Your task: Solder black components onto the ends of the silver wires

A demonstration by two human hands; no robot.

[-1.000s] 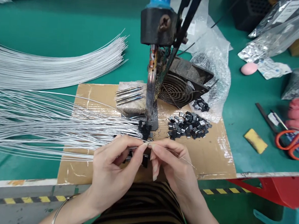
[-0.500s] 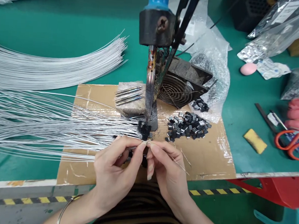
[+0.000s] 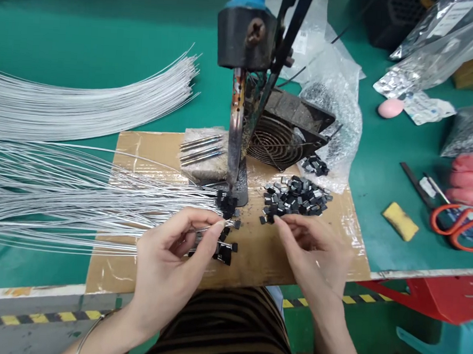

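My left hand [image 3: 175, 253] is closed, thumb and forefinger pinching a thin white wire whose end shows at the fingertips. Close by, several white wires [image 3: 159, 199] run in from the left and end in small black connectors [image 3: 227, 203]. Beneath the fingers of that hand more wire ends with black tips [image 3: 224, 251] lie on the cardboard. My right hand [image 3: 316, 251] is at the near edge of a pile of loose black connectors [image 3: 299, 197], thumb and forefinger pinched on one small piece there. Its other fingers are curled under.
A soldering iron [image 3: 236, 123] hangs tip down from a stand. Around it are a light block with metal tips [image 3: 200, 172], a grilled fan [image 3: 278, 142] and plastic bags [image 3: 336, 119]. Orange scissors [image 3: 453, 227], a yellow sponge [image 3: 400, 221] and a wire bundle [image 3: 104, 110] lie on the green table.
My right hand has left the left hand's fingertips and moved right to the connector pile. My left hand has shifted slightly left, still pinching the wire.
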